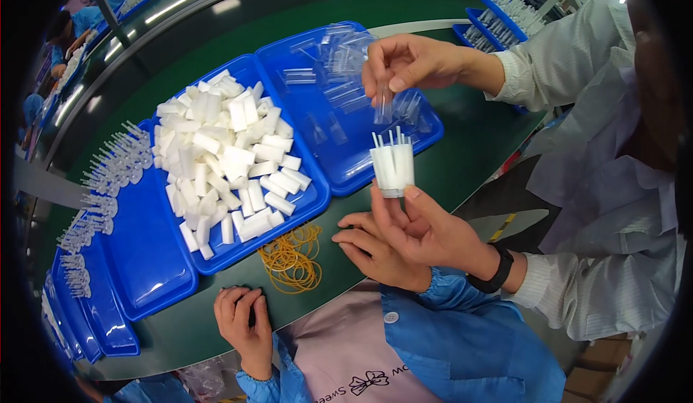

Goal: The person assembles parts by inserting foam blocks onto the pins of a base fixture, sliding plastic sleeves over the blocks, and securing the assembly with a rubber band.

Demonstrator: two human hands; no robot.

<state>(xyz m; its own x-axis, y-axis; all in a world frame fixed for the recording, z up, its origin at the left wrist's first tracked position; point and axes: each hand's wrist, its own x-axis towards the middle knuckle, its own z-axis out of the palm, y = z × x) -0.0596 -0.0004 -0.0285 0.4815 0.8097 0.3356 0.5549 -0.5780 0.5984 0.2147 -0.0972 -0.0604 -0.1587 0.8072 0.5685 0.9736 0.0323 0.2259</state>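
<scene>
My left hand (245, 325) rests at the table's near edge with fingers loosely bent and nothing visible in them. My right hand (384, 253) lies on the table, its fingers apart and holding nothing, close to a heap of yellow rubber bands (292, 258). Above it, a co-worker's lower hand (426, 230) holds up a bundle of white cylinders (392, 166) with thin rods sticking out of its top. The co-worker's upper hand (419, 63) pinches a clear plastic tube (383, 107) just over the bundle.
A blue tray (317, 199) is heaped with short white cylinders (224, 150). Behind it, another blue tray (339, 179) holds loose clear tubes (346, 53). At left, further blue trays (148, 273) carry rows of clear stemmed pieces (119, 157). The co-worker's white sleeves reach in from the right.
</scene>
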